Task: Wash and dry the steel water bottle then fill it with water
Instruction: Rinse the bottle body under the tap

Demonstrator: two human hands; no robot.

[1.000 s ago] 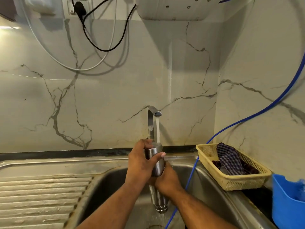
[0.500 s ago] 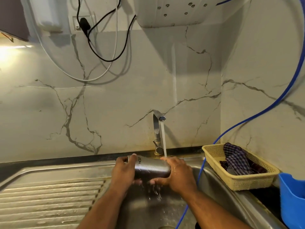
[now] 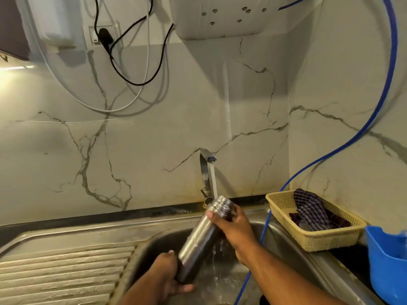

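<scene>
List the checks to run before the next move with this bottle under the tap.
1. Flow from tap: ok, the stream hits the steel bottle near its neck.
2. Grip: ok, right hand holds the neck end, left hand the base.
3. Bottle above the sink: ok.
4. Water entering the mouth: cannot tell.
5. Drying cloth ready: ok, checked cloth lies in the yellow basket.

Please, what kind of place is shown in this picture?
Most likely a home kitchen: a steel sink with a ribbed draining board, a running tap, and a basket holding a checked cloth.
</scene>
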